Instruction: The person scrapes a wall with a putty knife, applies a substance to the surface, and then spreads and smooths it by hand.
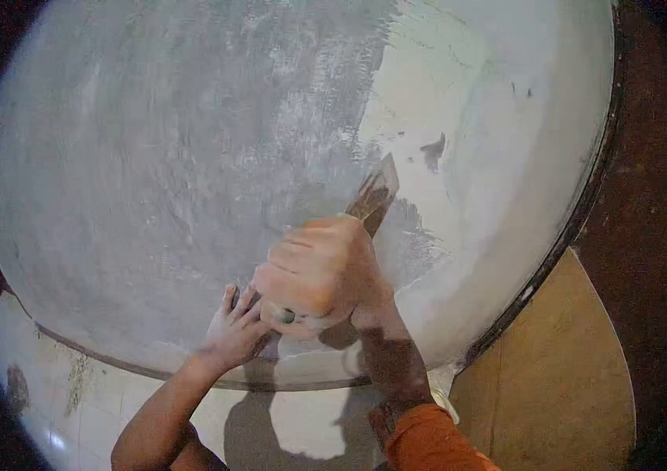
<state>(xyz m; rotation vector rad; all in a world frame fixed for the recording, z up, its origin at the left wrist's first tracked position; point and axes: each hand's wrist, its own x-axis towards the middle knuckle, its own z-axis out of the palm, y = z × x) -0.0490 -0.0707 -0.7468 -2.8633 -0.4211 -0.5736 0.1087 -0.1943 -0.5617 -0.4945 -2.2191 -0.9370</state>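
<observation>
My right hand is closed in a fist round a flat brown tool with a pale, slanted tip. The tool points up and to the right; whether it is a scraper or a brush I cannot make out. Its tip is over the border between the streaky grey part and the bare whitish part of a large round surface. Below and to the left, my left hand lies on the grey part near the lower rim, fingers spread, partly behind the fist. A ring with a greenish stone shows on the right hand.
A dark rim runs round the large surface. Pale tiled floor lies below it, with a tan board-like panel at lower right and dark brown ground at right. A dark grey smudge marks the whitish part.
</observation>
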